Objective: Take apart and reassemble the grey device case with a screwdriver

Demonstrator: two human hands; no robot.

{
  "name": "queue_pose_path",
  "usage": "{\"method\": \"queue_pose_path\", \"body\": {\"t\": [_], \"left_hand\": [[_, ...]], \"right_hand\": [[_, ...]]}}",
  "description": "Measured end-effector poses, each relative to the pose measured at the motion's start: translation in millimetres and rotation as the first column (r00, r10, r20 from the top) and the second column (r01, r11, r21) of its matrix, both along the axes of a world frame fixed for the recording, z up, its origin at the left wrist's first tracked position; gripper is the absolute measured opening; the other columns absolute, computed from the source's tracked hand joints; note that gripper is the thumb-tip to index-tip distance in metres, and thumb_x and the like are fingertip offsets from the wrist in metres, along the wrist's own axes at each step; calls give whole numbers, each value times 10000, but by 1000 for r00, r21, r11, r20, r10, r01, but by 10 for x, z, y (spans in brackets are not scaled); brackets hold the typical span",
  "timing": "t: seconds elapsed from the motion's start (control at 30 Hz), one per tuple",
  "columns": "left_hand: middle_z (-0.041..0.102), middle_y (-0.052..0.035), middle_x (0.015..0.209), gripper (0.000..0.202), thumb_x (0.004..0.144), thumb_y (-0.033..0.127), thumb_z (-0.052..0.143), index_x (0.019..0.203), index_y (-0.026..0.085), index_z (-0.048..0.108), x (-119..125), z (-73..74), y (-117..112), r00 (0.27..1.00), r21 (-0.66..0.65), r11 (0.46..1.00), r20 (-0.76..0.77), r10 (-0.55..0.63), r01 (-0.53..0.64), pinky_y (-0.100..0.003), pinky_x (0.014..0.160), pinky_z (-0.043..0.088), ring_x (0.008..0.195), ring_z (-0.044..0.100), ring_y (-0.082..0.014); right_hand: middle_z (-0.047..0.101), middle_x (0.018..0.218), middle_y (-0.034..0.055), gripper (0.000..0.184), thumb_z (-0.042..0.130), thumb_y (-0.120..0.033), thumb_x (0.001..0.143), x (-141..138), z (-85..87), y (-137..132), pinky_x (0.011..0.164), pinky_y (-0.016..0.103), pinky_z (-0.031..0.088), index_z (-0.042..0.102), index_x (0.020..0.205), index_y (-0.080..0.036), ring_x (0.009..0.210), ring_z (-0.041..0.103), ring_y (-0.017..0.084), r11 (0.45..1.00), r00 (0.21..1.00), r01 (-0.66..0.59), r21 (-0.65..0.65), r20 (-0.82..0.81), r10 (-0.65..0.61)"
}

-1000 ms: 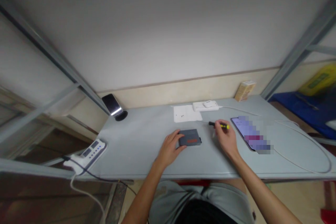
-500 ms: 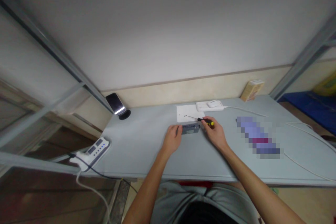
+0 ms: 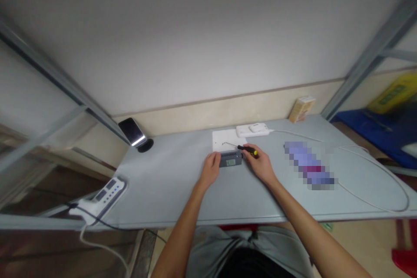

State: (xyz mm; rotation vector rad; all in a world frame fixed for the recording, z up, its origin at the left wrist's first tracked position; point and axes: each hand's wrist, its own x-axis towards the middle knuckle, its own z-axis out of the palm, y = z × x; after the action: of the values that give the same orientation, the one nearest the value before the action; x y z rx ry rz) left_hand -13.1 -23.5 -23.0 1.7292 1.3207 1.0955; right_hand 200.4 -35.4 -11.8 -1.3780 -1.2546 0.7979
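Holding the gray box [image 3: 223,163] w/ our L hand [image 3: 210,169], we now have it tipped up, vented side & pale label facing us; 1 s ago it lay flat & our R hand [image 3: 260,167] was off to its R. Screwdriver [image 3: 244,148] has come in too, shaft pointing L over the white paper [image 3: 222,135] w/ dark bits [image 3: 223,143]. Box is mid tabletop [image 3: 156,186], just in front of the paper. White block [image 3: 244,133] w/ small white case [image 3: 258,127] sits behind, nr paper. Pixelated phone [image 3: 304,160] lies R of our R hand; carton [image 3: 301,110] at back R; power strip [image 3: 109,195] far L. Forearms angle inward. L grip's clamped on box's L end; R grip's closed round screwdriver handle. Can't tell if R fingers touch box.
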Motion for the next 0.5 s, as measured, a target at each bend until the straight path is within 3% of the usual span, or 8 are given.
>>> {"method": "queue_pose_path", "body": {"t": [0.1, 0.2, 0.3, 0.5], "left_hand": [[659, -49, 817, 559, 995, 644, 383, 823, 177, 638, -8, 37, -13, 998, -14, 998, 14, -56, 57, -306, 810, 488, 821, 597, -196], [693, -62, 886, 555, 997, 631, 387, 888, 169, 674, -19, 55, -31, 996, -25, 997, 55, -72, 74, -310, 848, 492, 875, 621, -202], [726, -67, 968, 531, 1011, 582, 371, 963, 175, 709, -31, 52, -11, 988, -33, 999, 149, -33, 38, -313, 875, 500, 930, 645, -202], [727, -57, 870, 392, 946, 514, 505, 842, 183, 688, -47, 59, 290, 945, -8, 995, 314, 94, -96, -279, 766, 497, 799, 634, -168]], "right_hand": [[752, 891, 73, 413, 688, -523, 788, 7, -4, 9, 619, 312, 488, 743, 1038, -199, 659, 596, 184, 1000, 1000, -26, 11, -3, 26], [746, 879, 71, 414, 674, -520, 798, 10, -22, 19, 619, 312, 479, 737, 1050, -198, 665, 595, 186, 1000, 1000, -24, 4, 7, 24], [736, 860, 62, 430, 675, -528, 799, 5, -28, 21, 616, 316, 472, 732, 1066, -196, 636, 580, 179, 1000, 1000, -8, -15, 18, 8], [651, 669, 16, 466, 672, -581, 809, -2, 62, -35, 529, 288, 429, 710, 1062, -192, 550, 544, 163, 999, 997, 32, -31, -70, -34]]}}
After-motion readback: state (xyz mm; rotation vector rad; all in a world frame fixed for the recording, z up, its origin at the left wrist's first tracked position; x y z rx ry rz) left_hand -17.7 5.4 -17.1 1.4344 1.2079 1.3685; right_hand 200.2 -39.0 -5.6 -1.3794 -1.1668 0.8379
